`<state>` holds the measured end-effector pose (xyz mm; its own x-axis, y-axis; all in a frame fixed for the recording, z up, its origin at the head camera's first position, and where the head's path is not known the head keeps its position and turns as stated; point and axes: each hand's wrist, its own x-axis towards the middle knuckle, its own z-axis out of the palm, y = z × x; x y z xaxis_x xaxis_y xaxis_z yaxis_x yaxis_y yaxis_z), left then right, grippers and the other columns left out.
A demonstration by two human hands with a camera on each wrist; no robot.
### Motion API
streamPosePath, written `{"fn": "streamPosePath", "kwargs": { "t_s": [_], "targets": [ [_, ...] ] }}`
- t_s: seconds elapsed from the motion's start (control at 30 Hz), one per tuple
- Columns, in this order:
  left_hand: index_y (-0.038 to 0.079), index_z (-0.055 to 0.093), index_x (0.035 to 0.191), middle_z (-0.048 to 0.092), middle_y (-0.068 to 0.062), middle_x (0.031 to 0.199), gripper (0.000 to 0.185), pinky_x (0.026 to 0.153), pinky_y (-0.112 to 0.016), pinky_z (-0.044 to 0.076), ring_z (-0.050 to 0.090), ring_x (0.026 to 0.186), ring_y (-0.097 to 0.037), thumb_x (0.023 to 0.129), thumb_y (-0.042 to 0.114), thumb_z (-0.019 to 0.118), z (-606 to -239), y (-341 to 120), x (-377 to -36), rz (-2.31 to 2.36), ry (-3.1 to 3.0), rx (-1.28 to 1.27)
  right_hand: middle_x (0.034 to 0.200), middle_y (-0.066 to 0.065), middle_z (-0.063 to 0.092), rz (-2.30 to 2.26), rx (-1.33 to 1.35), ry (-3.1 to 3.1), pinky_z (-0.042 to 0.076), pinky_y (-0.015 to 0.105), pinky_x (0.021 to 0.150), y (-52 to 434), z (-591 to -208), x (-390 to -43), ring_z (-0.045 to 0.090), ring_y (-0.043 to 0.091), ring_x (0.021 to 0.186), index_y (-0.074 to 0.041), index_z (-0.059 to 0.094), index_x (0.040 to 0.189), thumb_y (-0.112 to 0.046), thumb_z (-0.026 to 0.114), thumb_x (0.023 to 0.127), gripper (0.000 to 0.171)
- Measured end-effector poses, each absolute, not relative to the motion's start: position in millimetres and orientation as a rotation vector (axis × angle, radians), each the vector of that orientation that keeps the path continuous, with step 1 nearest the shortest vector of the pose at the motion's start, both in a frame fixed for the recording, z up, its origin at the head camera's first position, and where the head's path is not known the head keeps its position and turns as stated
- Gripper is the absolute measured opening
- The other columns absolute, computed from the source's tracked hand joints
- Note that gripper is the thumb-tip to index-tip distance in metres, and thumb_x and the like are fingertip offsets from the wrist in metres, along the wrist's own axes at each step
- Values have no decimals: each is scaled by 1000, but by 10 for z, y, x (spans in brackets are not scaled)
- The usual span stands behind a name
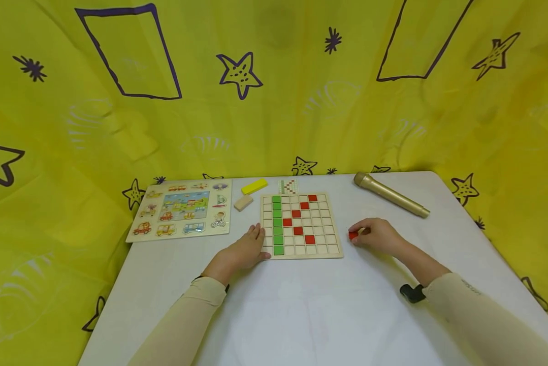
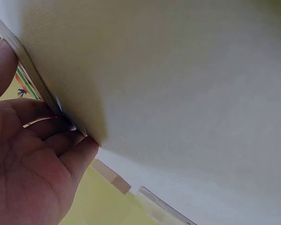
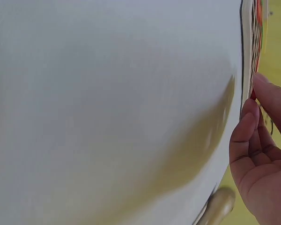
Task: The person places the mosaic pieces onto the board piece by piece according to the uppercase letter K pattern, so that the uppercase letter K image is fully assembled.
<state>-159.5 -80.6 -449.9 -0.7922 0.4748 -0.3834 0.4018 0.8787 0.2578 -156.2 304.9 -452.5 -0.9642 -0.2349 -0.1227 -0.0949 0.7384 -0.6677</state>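
A wooden grid board (image 1: 302, 258) lies flat on the table, with a column of green square tiles (image 1: 278, 221) and a sideways V of red tiles (image 1: 298, 231). My left hand (image 1: 245, 248) rests at the board's near left corner. Its extended fingers touch the left edge and its thumb lies by the front edge, as the left wrist view also shows (image 2: 37, 159). Just right of the board, apart from it, my right hand (image 1: 378, 236) pinches a red tile (image 1: 353, 235) between thumb and fingertips. The right wrist view shows only a sliver of that tile (image 3: 253, 95).
Behind the board lies a small pattern card (image 1: 288, 186). To the left are a yellow block (image 1: 254, 186), a plain wooden block (image 1: 244, 203) and a picture puzzle board (image 1: 225, 223). A gold microphone (image 1: 390, 194) lies at the back right. A yellow curtain (image 1: 274, 127) hangs behind the table.
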Motion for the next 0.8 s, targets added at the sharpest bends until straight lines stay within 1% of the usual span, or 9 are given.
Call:
{"fn": "streamPosePath", "kwargs": {
  "t_s": [0.1, 0.33, 0.5, 0.63, 0.8],
  "targets": [
    [-6, 17, 158, 7, -22, 166, 83, 122, -43, 16, 7, 153, -34, 102, 42, 55, -4509, -802, -1599, 224, 2605, 639, 100, 6, 70, -1063, -295, 2686, 48, 30, 70, 2860, -4527, -1548, 56, 19, 82, -5, 76, 110, -13, 82, 85, 27],
    [-6, 16, 158, 6, -21, 166, 84, 122, -42, 16, 7, 153, -33, 102, 44, 53, -4527, -794, -1608, 207, 2609, 645, 88, 1, 64, -1111, -372, 2617, 45, 27, 64, 2546, -4553, -1483, 52, 18, 77, -7, 77, 107, -13, 83, 84, 24],
    [-5, 17, 158, 7, -21, 166, 83, 122, -43, 16, 7, 153, -33, 102, 43, 54, -4509, -778, -1593, 225, 2606, 642, 90, 0, 64, -1124, -409, 2595, 45, 26, 64, 2426, -4569, -1449, 52, 18, 76, -9, 76, 105, -11, 83, 83, 22],
    [-5, 17, 158, 7, -21, 166, 83, 122, -42, 16, 7, 153, -33, 102, 43, 54, -4497, -759, -1583, 215, 2604, 638, 96, 0, 66, -1099, -419, 2619, 46, 28, 67, 2376, -4576, -1429, 52, 18, 77, -12, 77, 103, -11, 83, 83, 21],
    [-5, 16, 158, 6, -20, 166, 84, 122, -42, 16, 6, 153, -33, 102, 44, 54, -4474, -745, -1576, 217, 2600, 619, 103, 0, 69, -1080, -454, 2657, 46, 33, 77, 2339, -4573, -1401, 54, 19, 88, -13, 77, 102, -11, 83, 83, 20]
  ]
}}
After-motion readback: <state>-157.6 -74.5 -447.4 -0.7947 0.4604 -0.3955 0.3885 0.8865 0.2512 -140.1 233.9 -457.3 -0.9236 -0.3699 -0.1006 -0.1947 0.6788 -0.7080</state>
